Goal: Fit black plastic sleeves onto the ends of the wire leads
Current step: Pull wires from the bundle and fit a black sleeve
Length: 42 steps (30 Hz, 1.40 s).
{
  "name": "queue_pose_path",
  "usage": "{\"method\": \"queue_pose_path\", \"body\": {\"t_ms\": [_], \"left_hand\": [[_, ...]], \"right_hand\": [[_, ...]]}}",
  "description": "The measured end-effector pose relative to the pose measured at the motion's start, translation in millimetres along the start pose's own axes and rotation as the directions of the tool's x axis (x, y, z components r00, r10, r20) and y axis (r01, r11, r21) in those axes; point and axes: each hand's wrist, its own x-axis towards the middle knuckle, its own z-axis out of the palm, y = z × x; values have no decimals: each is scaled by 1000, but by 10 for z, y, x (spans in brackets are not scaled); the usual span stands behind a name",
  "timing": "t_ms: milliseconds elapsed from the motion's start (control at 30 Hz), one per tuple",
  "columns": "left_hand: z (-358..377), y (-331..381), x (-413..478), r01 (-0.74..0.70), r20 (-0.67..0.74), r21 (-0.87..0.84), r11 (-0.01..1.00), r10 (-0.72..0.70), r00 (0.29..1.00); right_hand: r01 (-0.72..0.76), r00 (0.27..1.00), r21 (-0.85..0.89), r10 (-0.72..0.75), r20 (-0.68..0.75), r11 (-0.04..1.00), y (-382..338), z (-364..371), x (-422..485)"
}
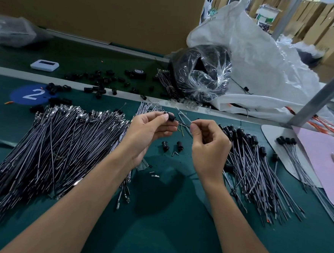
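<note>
Wire piles (61,148) L & R on tabletop (164,235). Left hand (148,133) pinches sleeve (171,117); right hand (208,147) pinches wire (183,124) running to it.

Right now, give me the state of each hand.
Left hand: pinching a small black plastic sleeve.
Right hand: pinching a thin black wire lead.
</note>
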Motion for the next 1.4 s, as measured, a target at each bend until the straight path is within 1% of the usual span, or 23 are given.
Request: {"method": "queue_pose_path", "body": {"t_ms": [167, 333, 433, 633, 800, 967, 1133, 1233, 1300, 1400], "left_hand": [[9, -9, -4, -2, 15, -6, 1000, 2, 1000], [7, -12, -1, 2, 20, -35, 999, -2, 1000], [6, -13, 0, -1, 25, -38, 999, 2, 1000], [14, -29, -15, 0, 54, 6, 1000, 0, 999], [5, -29, -15, -3, 57, 31, 1000, 1, 998], [-4, -22, -24, -18, 78, 46, 999, 14, 997], [72, -57, -69, -10, 126, 135, 991, -7, 992], [94, -83, -68, 3, 84, 158, 987, -17, 996], [90, -93, -61, 33, 42, 105, 994, -38, 998], [91, -101, -61, 92, 30, -60, 994, -90, 995]], "right_hand": [[-35, 998, 28, 36, -44, 999, -13, -6, 12], [-65, 998, 14, 66, -20, 998, -23, 0, -1], [-94, 995, 26, 95, -38, 995, -22, -5, 11], [-86, 996, -3, 86, -14, 996, -20, 2, 0], [-113, 993, 20, 113, -25, 993, -2, -6, 24], [-142, 990, 38, 142, 4, 989, 11, -3, 28], [-124, 991, 46, 122, 52, 991, -2, 19, 4], [-104, 993, 34, 102, 56, 994, -3, 29, -2], [-81, 995, 12, 80, 62, 997, -7, 38, -8], [-57, 995, -3, 57, 81, 998, -20, 57, -28]]}}
